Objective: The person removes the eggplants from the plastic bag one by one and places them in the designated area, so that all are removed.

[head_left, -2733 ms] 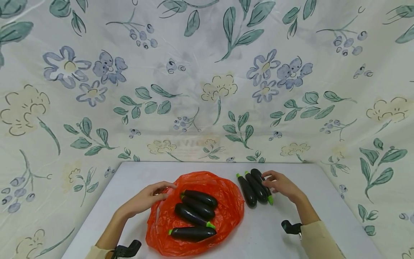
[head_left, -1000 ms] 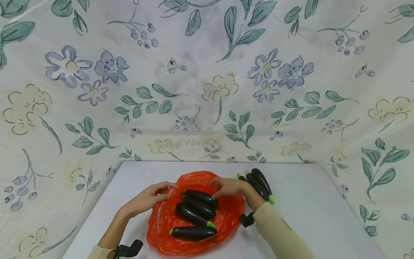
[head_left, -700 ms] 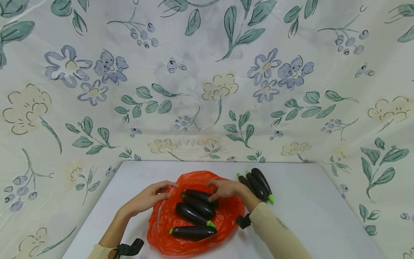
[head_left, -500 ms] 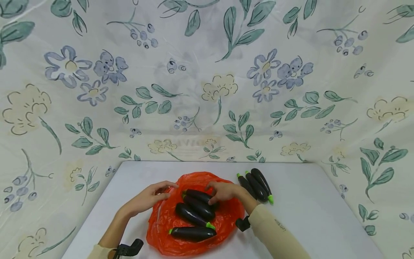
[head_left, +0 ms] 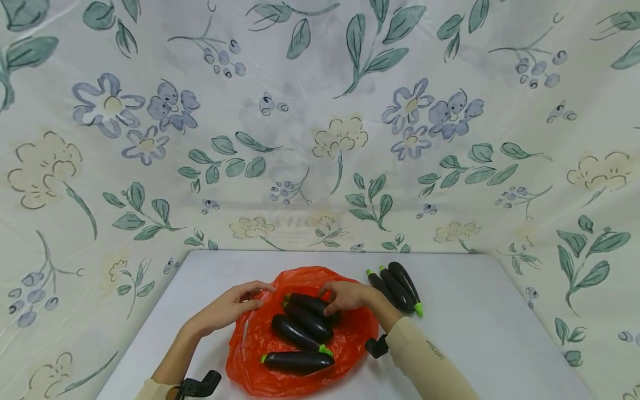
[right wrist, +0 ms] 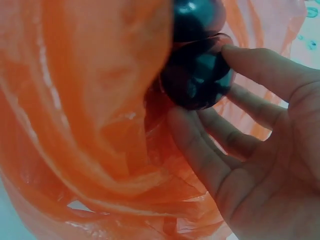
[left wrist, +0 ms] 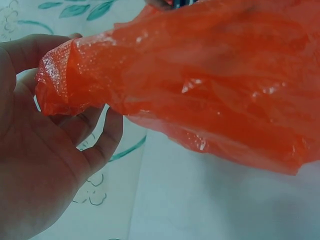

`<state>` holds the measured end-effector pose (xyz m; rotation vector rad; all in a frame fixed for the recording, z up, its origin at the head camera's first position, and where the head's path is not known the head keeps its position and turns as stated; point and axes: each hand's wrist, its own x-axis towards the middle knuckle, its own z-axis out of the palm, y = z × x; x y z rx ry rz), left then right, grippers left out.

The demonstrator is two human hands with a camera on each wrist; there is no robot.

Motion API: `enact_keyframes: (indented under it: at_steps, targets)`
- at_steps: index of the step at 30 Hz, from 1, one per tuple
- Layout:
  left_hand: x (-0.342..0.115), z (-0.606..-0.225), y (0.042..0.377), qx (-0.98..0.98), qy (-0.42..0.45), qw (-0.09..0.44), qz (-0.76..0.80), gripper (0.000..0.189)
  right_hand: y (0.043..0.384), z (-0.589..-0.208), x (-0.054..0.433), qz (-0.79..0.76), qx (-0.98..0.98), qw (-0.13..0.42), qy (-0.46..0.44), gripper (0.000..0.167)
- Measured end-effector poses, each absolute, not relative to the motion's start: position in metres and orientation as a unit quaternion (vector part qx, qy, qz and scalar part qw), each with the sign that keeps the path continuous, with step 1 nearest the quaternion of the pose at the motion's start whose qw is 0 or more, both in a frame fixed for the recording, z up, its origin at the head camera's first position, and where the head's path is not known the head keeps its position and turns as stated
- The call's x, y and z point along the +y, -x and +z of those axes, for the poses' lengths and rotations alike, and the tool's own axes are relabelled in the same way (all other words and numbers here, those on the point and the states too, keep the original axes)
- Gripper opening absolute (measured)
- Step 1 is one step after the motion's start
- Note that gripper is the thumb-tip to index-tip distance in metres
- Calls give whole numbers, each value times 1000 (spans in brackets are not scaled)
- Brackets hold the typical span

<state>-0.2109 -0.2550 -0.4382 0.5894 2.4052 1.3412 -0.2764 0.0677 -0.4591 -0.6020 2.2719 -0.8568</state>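
The left hand is held with fingers bent. The right hand is curled, thumb opposed. Both arms are extended forward.

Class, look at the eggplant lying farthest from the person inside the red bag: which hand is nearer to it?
Right. The right hand is around the right end of that eggplant; the left hand is at the red bag's left edge.

Floral cloth hangs behind a white table.
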Motion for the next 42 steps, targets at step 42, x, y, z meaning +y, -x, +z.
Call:
enact_keyframes:
  at_steps: [42]
  targets:
    - [-254,-442,213,851,-203,155,460,34,259,-429,101,-315,846,338,265,40]
